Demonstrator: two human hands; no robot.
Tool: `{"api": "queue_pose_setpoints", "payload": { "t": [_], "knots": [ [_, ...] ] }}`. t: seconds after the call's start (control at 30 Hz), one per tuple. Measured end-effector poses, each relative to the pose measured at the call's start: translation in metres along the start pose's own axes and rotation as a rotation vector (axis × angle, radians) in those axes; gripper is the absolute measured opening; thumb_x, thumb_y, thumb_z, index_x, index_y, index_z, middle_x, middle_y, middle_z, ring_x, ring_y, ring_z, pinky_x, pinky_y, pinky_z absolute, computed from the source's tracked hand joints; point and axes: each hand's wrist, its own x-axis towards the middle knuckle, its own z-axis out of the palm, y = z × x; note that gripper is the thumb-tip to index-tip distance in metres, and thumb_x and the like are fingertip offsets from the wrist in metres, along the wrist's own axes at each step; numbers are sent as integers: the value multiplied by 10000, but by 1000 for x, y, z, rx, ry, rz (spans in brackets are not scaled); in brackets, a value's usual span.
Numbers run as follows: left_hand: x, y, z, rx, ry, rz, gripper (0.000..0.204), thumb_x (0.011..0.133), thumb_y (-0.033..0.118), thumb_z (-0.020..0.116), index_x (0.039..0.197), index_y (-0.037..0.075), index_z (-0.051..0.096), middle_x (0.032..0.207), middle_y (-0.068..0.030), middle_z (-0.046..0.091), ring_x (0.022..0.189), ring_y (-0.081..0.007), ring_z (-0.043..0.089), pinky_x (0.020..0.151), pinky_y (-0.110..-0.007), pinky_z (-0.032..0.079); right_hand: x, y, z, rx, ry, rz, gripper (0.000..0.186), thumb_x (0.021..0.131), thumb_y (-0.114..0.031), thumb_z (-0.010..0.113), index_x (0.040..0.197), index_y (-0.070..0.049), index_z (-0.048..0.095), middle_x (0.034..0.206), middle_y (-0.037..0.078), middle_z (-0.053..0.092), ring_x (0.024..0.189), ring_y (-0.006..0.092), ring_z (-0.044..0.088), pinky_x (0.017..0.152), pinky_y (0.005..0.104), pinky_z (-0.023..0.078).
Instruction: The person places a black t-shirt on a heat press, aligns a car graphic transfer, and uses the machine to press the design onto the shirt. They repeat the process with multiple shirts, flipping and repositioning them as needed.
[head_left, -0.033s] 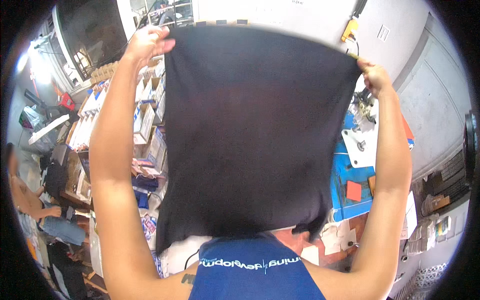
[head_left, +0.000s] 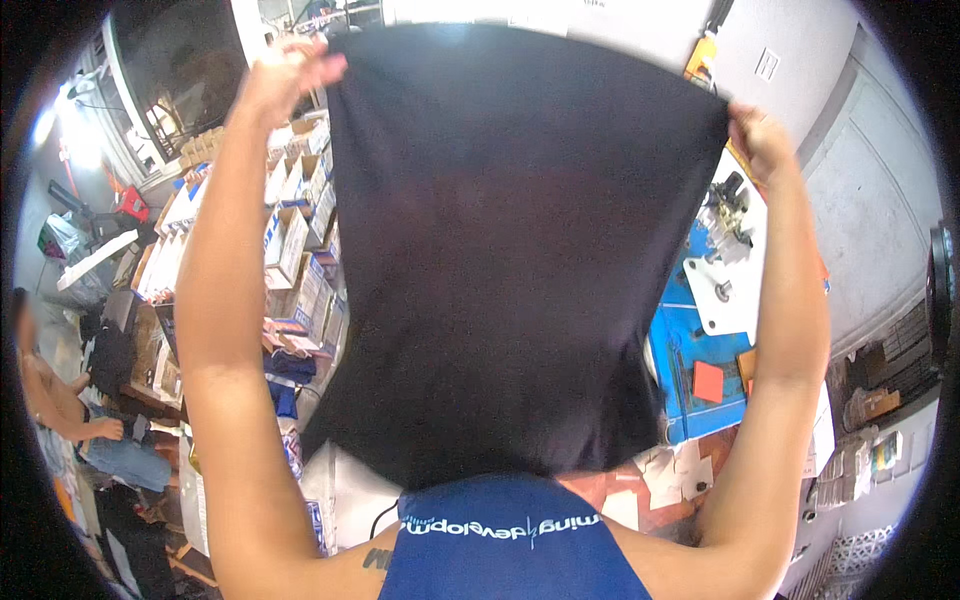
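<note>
Black cloth [head_left: 520, 240] is up in front of you, spread wide between both arms and filling the middle of the view. Your left hand [head_left: 297, 78] is at its upper left corner, fingers curled in on the edge; blurred, so the exact pinch is unclear. Your right hand [head_left: 762, 142] is closed on the upper right corner, thumb and fingers together. Top edge bows upward between the two; the lower edge hangs uneven, its left corner flared out, its middle overlapping the top of your blue sleeveless shirt [head_left: 510, 565]. No print visible on the cloth's near face.

Writing: bold white lettering crosses the shirt's chest, upside down in this view, split by a thin line, with smaller pale-blue lettering at its left. Dark tattoo marks [head_left: 376, 558] on your left shoulder. Cartons [head_left: 287, 247] in rows to your left bear blue print, too small to make out. A few dark characters sit on the white surface at the top edge, cut off.

To your right, a blue table [head_left: 690, 428] carries a white plate [head_left: 712, 308] with dark fittings and an orange-red square [head_left: 708, 381]. Far left, another person [head_left: 62, 405], shirtless, in jeans.
</note>
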Motion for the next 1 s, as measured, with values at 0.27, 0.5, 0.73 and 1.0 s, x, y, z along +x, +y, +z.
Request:
{"api": "queue_pose_setpoints", "payload": {
  "t": [0.27, 0.5, 0.73, 1.0],
  "knots": [
    [-69, 22, -43, 90, -124, 232, 211, 1032, 164, 706, 1119, -17, 643, 1100, -95, 689, 1080, -259, 732, 1046, -352, 568, -80, -22, -83, -41, 102, -216, 377, 1069, -253, 656, 1272, 64, 664, 1151, 115, 727, 1065, 167, 709, 1003, 289, 558],
    [-313, -117, 9, 154, -198, -84, 101, 963, 116, 775, 990, 23, 747, 1023, -67, 744, 980, -143, 670, 904, -320, 536, -288, 162, 12, -506, 253, 138, 328, 999, -314, 742, 1055, 7, 771, 1039, 138, 782, 984, 238, 722, 928, 370, 534],
    [-411, -198, 45, 312, -404, -739, 105, 920, 35, 746, 1009, -16, 767, 893, -41, 749, 835, -96, 695, 753, -274, 566, -347, 248, 63, -1098, -86, 59, 166, 878, -66, 692, 1024, -3, 744, 1071, 208, 724, 1060, 406, 673, 935, 487, 529],
    [-302, -214, 68, 551, -534, -346, 188, 954, 108, 718, 1048, -50, 757, 945, -158, 779, 872, -221, 756, 816, -356, 591, -254, 289, 130, -674, -220, -106, 153, 899, -129, 690, 964, -13, 765, 1066, 188, 760, 1043, 387, 707, 965, 467, 541]
  ]
}}
